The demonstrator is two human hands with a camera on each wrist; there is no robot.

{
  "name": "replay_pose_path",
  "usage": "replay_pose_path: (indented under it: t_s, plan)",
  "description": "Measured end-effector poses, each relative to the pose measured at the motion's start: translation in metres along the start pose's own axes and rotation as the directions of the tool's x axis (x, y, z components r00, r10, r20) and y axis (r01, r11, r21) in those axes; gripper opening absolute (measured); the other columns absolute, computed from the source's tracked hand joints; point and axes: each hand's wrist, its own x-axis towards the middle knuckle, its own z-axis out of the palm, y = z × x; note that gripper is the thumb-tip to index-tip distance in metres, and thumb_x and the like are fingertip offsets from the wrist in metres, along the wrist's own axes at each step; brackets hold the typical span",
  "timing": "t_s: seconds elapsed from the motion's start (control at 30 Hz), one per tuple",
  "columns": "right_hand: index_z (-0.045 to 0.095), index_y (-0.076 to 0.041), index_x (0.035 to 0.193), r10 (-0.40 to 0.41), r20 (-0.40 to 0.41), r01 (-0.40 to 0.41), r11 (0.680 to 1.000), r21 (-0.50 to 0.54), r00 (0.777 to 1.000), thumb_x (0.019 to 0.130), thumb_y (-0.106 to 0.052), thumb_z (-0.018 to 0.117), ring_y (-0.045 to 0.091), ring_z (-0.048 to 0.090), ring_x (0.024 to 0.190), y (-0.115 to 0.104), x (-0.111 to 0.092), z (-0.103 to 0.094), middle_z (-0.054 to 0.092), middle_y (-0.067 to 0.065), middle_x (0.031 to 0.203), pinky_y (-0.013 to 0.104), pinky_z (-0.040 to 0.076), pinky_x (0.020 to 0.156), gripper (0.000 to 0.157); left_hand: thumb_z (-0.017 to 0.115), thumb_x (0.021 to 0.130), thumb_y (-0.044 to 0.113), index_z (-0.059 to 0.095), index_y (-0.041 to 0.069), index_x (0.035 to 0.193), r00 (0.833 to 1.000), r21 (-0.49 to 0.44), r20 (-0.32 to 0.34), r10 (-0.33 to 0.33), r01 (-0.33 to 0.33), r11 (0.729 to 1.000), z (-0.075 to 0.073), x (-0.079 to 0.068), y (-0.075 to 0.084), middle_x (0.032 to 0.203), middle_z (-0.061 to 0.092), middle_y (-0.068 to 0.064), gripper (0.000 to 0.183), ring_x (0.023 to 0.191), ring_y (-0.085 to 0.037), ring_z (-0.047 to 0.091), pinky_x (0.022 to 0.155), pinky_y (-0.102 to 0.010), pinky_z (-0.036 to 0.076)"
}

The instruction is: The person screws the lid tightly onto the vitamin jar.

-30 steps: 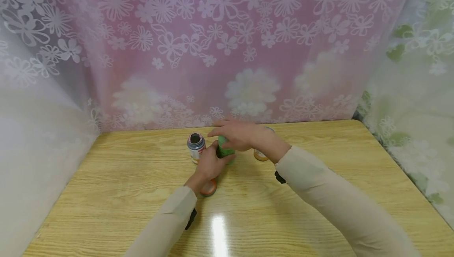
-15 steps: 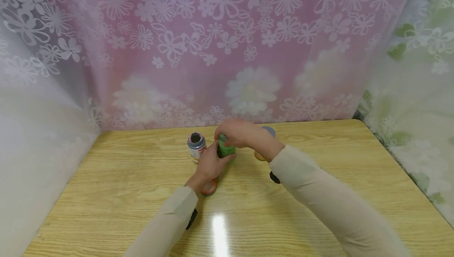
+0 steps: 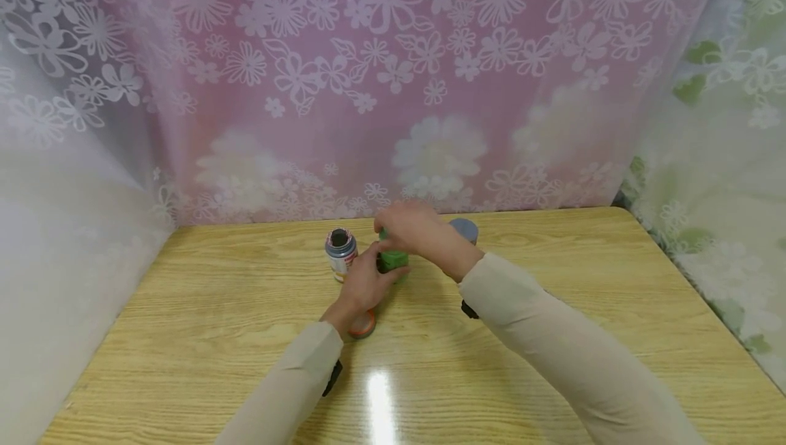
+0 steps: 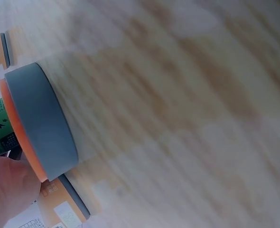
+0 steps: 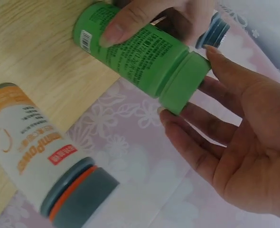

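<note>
A green bottle with printed labels stands upright in the middle of the table. My left hand grips its body, thumb on one side and fingers on the other. From above, my right hand holds the green cap at its rim with thumb and fingertips. The cap sits on the bottle's neck. To the left stands a lidless white bottle with a grey neck and a dark mouth. Near my left wrist lies a grey lid with an orange ring.
Right of the green bottle stands a white and orange bottle with its grey cap on, partly behind my right forearm in the head view. The wooden table ends at a pink floral curtain.
My right hand's fingers have come down from reaching over the cap to curl round it, and the right forearm has shifted left. The left hand stays on the bottle.
</note>
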Motion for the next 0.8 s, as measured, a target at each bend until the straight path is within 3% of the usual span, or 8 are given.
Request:
replay_pose_path:
  t_s: [0.13, 0.23, 0.37, 0.43, 0.57, 0.8]
  plan:
    - [0.052, -0.021, 0.138, -0.034, 0.042, 0.032, 0.999, 0.042, 0.999, 0.095, -0.045, 0.056, 0.025, 0.046, 0.126, 0.008, 0.001, 0.002, 0.049, 0.004, 0.140, 0.044, 0.040, 0.099, 0.050, 0.069, 0.089, 0.038, 0.044, 0.013, 0.140, 1.000, -0.013, 0.000, -0.008, 0.008, 1.000, 0.000, 0.000, -0.001, 0.124, 0.057, -0.007, 0.062, 0.106, -0.022, 0.059, 0.088, -0.038, 0.049]
    - [0.046, -0.021, 0.142, -0.118, 0.078, 0.108, 0.986, 0.130, 0.990, 0.097, -0.037, 0.057, 0.026, 0.034, 0.135, 0.017, 0.000, -0.001, 0.037, 0.006, 0.149, 0.045, 0.032, 0.106, 0.050, 0.068, 0.089, 0.038, 0.043, 0.010, 0.139, 1.000, -0.012, 0.001, -0.005, 0.005, 1.000, 0.000, 0.000, -0.002, 0.125, 0.057, -0.008, 0.063, 0.109, -0.023, 0.058, 0.090, -0.040, 0.048]
    - [0.056, -0.014, 0.134, -0.274, 0.097, 0.244, 0.938, 0.244, 0.957, 0.093, -0.012, 0.065, 0.025, 0.042, 0.130, 0.024, -0.001, -0.007, 0.047, 0.006, 0.140, 0.040, 0.037, 0.103, 0.043, 0.068, 0.090, 0.037, 0.047, 0.007, 0.131, 1.000, -0.007, 0.004, 0.004, -0.004, 1.000, -0.001, 0.000, -0.003, 0.116, 0.060, -0.006, 0.055, 0.101, -0.020, 0.060, 0.087, -0.037, 0.049]
    - [0.061, -0.012, 0.128, -0.304, 0.107, 0.268, 0.927, 0.263, 0.947, 0.090, -0.005, 0.067, 0.024, 0.048, 0.123, 0.025, 0.000, -0.008, 0.054, 0.004, 0.132, 0.037, 0.041, 0.098, 0.039, 0.069, 0.090, 0.036, 0.049, 0.008, 0.128, 1.000, -0.009, 0.005, 0.005, -0.005, 1.000, -0.001, 0.000, -0.002, 0.113, 0.061, -0.005, 0.051, 0.097, -0.018, 0.061, 0.084, -0.036, 0.050]
    - [0.065, -0.012, 0.123, -0.264, 0.124, 0.229, 0.942, 0.244, 0.956, 0.091, -0.006, 0.066, 0.023, 0.054, 0.115, 0.024, 0.001, -0.009, 0.059, 0.003, 0.124, 0.034, 0.045, 0.092, 0.033, 0.068, 0.090, 0.036, 0.048, 0.007, 0.129, 1.000, -0.001, 0.001, 0.003, -0.003, 1.000, 0.000, 0.000, 0.000, 0.114, 0.060, -0.006, 0.053, 0.098, -0.020, 0.060, 0.084, -0.037, 0.050]
    - [0.063, -0.014, 0.127, -0.105, 0.097, 0.085, 0.977, 0.194, 0.990, 0.091, -0.014, 0.067, 0.022, 0.053, 0.116, 0.015, 0.000, -0.008, 0.058, 0.002, 0.128, 0.036, 0.046, 0.092, 0.035, 0.070, 0.089, 0.034, 0.048, 0.010, 0.130, 0.999, 0.008, -0.014, 0.029, -0.029, 1.000, 0.000, 0.001, 0.001, 0.117, 0.060, -0.007, 0.052, 0.103, -0.023, 0.059, 0.087, -0.039, 0.049]
